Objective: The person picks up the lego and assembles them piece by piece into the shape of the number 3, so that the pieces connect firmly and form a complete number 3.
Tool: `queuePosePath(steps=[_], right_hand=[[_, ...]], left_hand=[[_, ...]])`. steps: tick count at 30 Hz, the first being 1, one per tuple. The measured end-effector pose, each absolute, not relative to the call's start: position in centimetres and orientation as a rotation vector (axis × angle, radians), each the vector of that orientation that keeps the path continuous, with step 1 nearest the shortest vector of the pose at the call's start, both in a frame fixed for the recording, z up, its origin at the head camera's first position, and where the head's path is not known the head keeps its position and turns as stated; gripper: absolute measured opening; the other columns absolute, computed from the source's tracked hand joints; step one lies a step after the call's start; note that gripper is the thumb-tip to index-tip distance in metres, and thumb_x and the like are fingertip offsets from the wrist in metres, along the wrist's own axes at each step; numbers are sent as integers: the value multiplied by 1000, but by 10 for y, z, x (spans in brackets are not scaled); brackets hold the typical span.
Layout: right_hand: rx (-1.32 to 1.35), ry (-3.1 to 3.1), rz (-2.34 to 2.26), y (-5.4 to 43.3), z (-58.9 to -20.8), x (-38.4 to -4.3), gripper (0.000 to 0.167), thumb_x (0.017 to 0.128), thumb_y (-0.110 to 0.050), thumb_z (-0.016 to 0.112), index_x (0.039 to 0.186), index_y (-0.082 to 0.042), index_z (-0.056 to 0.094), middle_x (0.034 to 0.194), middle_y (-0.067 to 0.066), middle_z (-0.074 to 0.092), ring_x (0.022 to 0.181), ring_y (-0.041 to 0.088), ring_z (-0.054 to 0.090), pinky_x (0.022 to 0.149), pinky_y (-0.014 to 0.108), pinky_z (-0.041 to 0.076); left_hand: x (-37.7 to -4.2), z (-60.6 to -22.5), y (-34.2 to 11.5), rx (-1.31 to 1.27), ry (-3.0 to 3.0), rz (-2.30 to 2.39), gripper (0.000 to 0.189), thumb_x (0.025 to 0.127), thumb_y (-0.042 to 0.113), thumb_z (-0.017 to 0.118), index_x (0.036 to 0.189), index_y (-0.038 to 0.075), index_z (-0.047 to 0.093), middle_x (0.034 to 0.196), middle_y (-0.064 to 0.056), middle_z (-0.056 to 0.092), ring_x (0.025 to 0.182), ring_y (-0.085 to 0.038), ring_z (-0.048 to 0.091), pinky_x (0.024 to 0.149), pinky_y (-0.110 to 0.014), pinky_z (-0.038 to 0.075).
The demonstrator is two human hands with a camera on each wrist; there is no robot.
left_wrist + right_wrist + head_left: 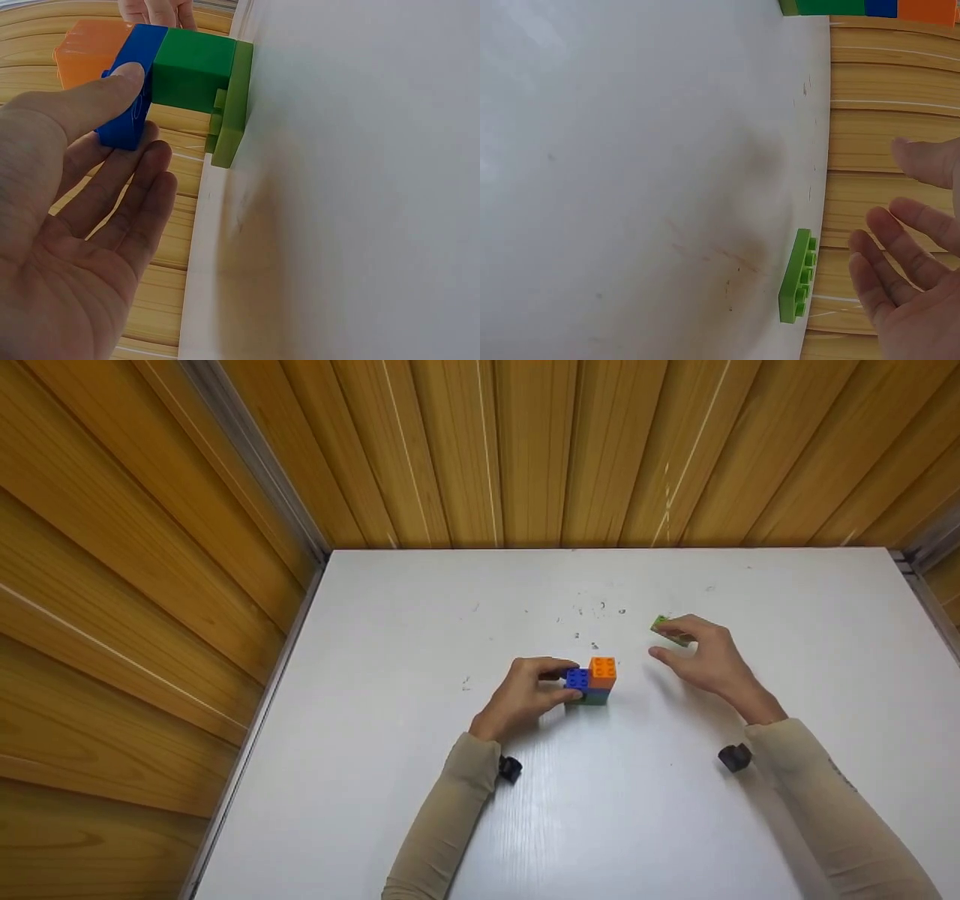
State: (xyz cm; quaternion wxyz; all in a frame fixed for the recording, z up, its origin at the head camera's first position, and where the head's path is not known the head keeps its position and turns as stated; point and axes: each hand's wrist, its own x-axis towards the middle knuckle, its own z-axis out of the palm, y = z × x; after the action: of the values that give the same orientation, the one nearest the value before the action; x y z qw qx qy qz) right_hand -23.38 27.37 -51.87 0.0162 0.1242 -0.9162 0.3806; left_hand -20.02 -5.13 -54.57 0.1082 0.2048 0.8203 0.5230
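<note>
Left hand, middle of the head frame, is pinching the blue block of a stack, thumb on the near side, fingers on the far side. 4 pieces are making up the stack: orange block on top, blue under it, then dark green block, then a light green base that seems to be resting on the desk.

Right hand, right of centre in the head frame, is hovering with thumb and fingers spread, holding nothing. Loose light green brick is lying on the desk, studs up, lower right of the right wrist frame; in the head frame a finger is partly covering it, but the wrist view is showing a gap.

Step in hand looks like picking up that brick. For doing it well: right hand should be coming down lower, thumb and 1 finger squaring up on its long sides, since it is lying low and offering little to grip. Left hand should be steadying the stack with a light pinch; blue is overhanging the dark green, so hard downward pressure could be tipping or loosening it.
</note>
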Motion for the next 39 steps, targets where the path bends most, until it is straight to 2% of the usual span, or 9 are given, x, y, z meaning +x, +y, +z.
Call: queuePosePath(steps=[12, 18, 25, 34, 39], right_hand=[[327, -2859, 1131, 285, -524, -241, 44, 100, -16, 76, 138, 5, 66, 137, 27, 65, 124, 48, 61, 106, 66, 49], [277, -2850, 1123, 291, -527, -246, 44, 100, -13, 74, 138, 7, 64, 137, 30, 63, 128, 49, 59, 109, 67, 47], [223, -2842, 1115, 297, -533, -249, 45, 100, -11, 73, 139, 8, 63, 136, 33, 62, 126, 51, 57, 106, 66, 46], [178, -2879, 1135, 302, -539, -254, 47, 100, -13, 72, 141, 8, 61, 139, 32, 60, 128, 49, 56, 107, 64, 46], [174, -2903, 1148, 304, -542, -257, 49, 101, -14, 71, 143, 9, 59, 141, 32, 59, 126, 48, 57, 104, 61, 46]], left_hand=[[-201, -547, -52, 631, 2436, 1526, 42, 95, 18, 83, 136, 11, 74, 136, -6, 74, 122, -19, 72, 106, -31, 58], [-201, -546, -52, 607, 2438, 1510, 42, 96, 22, 84, 136, 14, 75, 136, -2, 74, 120, -14, 71, 105, -27, 58], [-201, -546, -51, 611, 2427, 1525, 41, 96, 20, 83, 136, 12, 74, 133, -1, 75, 117, -10, 70, 105, -25, 57], [-201, -546, -51, 584, 2428, 1519, 41, 96, 21, 83, 136, 16, 75, 134, 1, 74, 119, -10, 70, 105, -25, 57], [-201, -547, -51, 613, 2420, 1538, 41, 96, 18, 83, 136, 12, 74, 134, -3, 75, 118, -10, 70, 105, -26, 57]])
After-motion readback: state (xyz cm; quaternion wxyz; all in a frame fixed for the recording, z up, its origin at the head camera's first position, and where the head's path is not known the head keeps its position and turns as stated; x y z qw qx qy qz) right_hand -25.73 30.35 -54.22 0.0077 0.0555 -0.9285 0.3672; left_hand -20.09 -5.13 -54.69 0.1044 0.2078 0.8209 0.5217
